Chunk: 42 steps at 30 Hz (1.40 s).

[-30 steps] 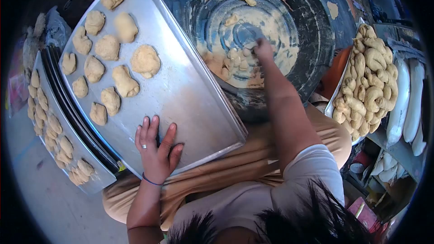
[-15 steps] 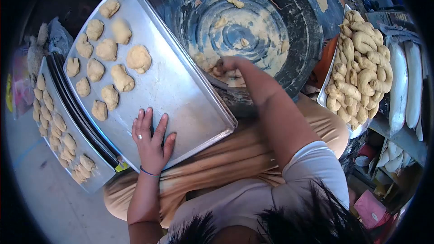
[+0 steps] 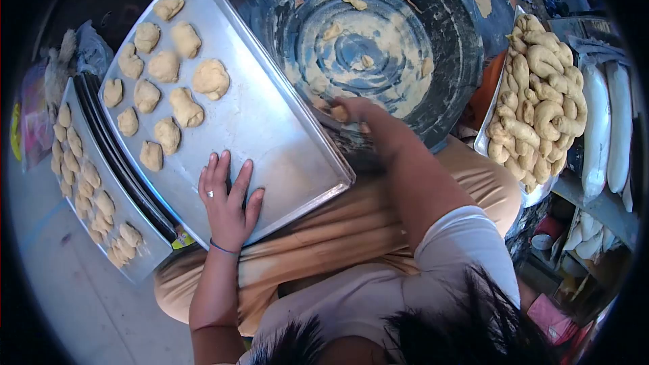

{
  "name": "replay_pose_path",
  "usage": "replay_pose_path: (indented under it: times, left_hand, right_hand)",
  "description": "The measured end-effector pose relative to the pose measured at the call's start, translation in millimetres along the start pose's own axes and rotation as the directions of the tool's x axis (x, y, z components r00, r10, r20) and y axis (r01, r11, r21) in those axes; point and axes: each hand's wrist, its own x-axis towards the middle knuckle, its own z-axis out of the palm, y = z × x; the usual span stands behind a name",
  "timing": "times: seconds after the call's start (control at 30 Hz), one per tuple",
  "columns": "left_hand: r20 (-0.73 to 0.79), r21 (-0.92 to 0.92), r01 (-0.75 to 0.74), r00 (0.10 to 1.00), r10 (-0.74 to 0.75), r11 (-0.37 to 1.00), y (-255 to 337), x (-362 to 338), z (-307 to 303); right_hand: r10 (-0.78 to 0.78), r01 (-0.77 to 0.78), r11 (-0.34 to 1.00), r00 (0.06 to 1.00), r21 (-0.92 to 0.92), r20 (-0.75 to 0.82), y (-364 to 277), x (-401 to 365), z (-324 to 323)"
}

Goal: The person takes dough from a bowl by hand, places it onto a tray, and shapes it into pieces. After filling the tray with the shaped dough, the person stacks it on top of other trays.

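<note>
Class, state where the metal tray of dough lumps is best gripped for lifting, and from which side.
Probably grip the tray by its raised near rim, from the person's side beside the left hand: that end is bare; the dough lumps crowd the far end.

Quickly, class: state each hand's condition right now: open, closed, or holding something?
Left hand: open, flat on the metal tray.
Right hand: closed on dough scraps in the black basin.

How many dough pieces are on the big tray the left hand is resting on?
12 dough pieces, all clustered at the far left end of the tray, beyond the fingertips of the left hand. None seems hidden.
</note>
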Motion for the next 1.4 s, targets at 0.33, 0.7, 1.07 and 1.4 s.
replay_pose_path:
  times: [0.33, 0.7, 1.07, 1.4]
  left_hand:
    - [-0.028, -0.015, 0.003, 1.0, -0.003, 1.0, 1, -2, 1]
    - [-0.038, -0.01, 0.003, 0.999, -0.003, 1.0, 0, -1, 3]
    - [-0.044, -0.016, -0.005, 0.999, 0.004, 1.0, -1, -1, 5]
    - [-0.046, -0.006, 0.0, 0.999, -0.001, 1.0, -1, -1, 5]
  right_hand:
    - [0.272, -0.102, 0.255, 0.962, 0.961, 0.03, 91, -54, -47]
    - [0.835, -0.628, 0.549, 0.385, 0.552, -0.393, 30, -97, -33]
    - [0.347, -0.219, 0.745, 0.934, 0.63, -0.087, 80, 17, -27]
    - [0.116, -0.011, 0.906, 0.968, 0.423, -0.222, 19, 18, 24]
